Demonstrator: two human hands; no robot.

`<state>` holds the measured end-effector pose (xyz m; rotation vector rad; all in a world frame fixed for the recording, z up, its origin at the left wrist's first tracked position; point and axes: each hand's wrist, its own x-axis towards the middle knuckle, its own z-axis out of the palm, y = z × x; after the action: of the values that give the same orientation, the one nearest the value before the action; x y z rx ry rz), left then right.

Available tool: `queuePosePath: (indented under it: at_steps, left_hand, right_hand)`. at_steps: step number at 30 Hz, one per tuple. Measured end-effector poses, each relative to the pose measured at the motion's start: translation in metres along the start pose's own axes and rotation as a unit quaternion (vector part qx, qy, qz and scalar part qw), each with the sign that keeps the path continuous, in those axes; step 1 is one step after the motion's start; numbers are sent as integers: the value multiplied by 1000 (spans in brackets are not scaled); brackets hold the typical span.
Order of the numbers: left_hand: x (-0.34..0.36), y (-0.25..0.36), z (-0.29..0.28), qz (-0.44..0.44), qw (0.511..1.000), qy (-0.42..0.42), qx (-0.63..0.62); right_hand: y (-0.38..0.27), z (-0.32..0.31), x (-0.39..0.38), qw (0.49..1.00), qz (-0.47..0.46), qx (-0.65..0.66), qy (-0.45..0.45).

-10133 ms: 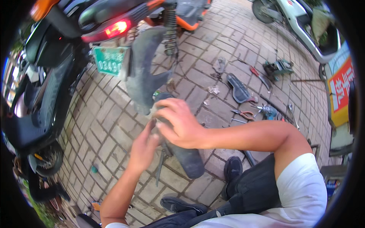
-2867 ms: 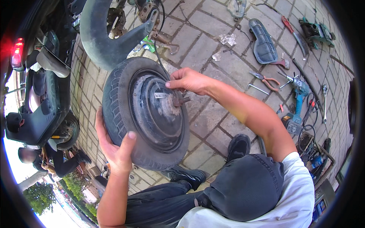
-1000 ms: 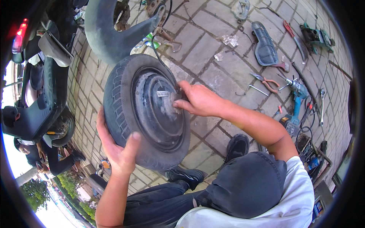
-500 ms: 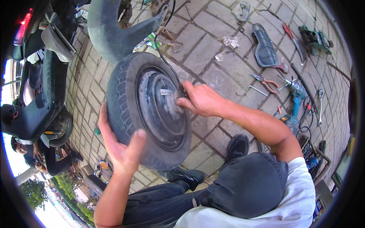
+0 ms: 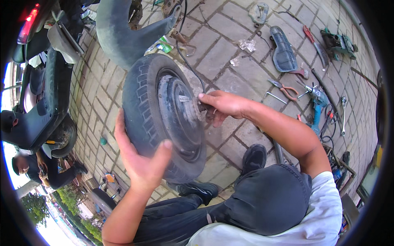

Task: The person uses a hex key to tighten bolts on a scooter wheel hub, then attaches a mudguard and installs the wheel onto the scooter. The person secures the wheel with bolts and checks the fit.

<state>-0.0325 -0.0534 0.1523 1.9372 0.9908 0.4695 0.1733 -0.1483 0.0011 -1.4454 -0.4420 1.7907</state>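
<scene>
A scooter wheel (image 5: 143, 102) with a black treaded tyre and a dusty hub stands tilted on the paving before me, its hub side facing right. My left hand (image 5: 143, 164) grips the tyre's near left side, thumb and fingers spread across the tread. At the hub's centre, my right hand (image 5: 225, 104) is closed around the axle end, where a black cable (image 5: 193, 69) comes out and runs up toward the scooter. The fingers partly hide the axle. Just beyond the tyre is the scooter's grey-black rear fender (image 5: 113, 37).
Right of the wheel lie pliers (image 5: 286, 90), a blue cordless drill (image 5: 318, 102), a wrench (image 5: 344, 117), a red-handled tool (image 5: 316, 45) and a black plastic cover (image 5: 283, 51). Another scooter (image 5: 45, 98) stands at left, near a seated person (image 5: 45, 168). My shoes (image 5: 253, 158) are close to the wheel.
The wheel has turned and tilted so its hub faces further right. Both hands have shifted right with it; the right fingers now wrap lower round the axle end.
</scene>
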Motion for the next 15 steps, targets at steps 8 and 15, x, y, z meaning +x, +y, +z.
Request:
queuePosePath:
  at_steps: [8,15]
  left_hand:
    - [2,0,-1,-4,1000,2,10]
    - [4,-2,-4,-11,1000,3,-10]
  right_hand:
    - [32,-3,14,983,-164,77,-42]
    - [31,-17,14,978,-151,98,-106]
